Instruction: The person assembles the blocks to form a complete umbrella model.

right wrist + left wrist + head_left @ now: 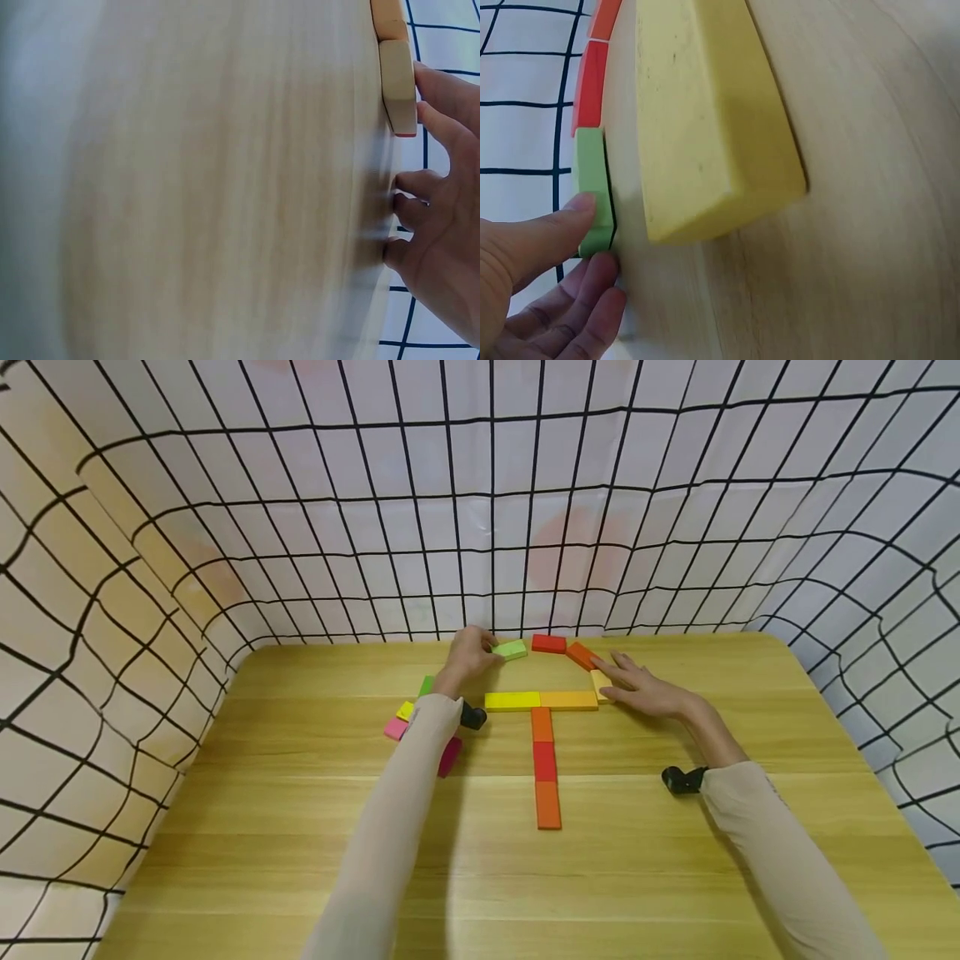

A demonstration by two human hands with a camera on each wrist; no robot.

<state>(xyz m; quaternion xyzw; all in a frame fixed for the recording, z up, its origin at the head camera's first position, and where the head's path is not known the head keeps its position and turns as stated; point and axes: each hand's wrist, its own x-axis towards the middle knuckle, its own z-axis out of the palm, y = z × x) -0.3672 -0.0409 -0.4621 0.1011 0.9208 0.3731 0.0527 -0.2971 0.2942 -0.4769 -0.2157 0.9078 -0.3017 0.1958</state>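
Note:
My left hand [468, 658] is at the far edge of the table, pinching the near-left end of a light green block [512, 650]. In the left wrist view the thumb lies on that green block [592, 165] and the other fingers curl by its end. My right hand [643, 687] is spread low over the table, its fingertips right at a pale yellow block [600, 683] and an orange block [581, 655]. The right wrist view shows fingers beside the pale block [398, 86]. A red block [549, 644] sits between the green and orange ones.
A yellow block [512, 701] and a light orange block [568, 700] form a row; a column of orange and red blocks [544, 762] runs toward me from it. Green, yellow, pink and magenta blocks [449, 757] lie by the left forearm. Black grid mesh [491, 527] stands behind.

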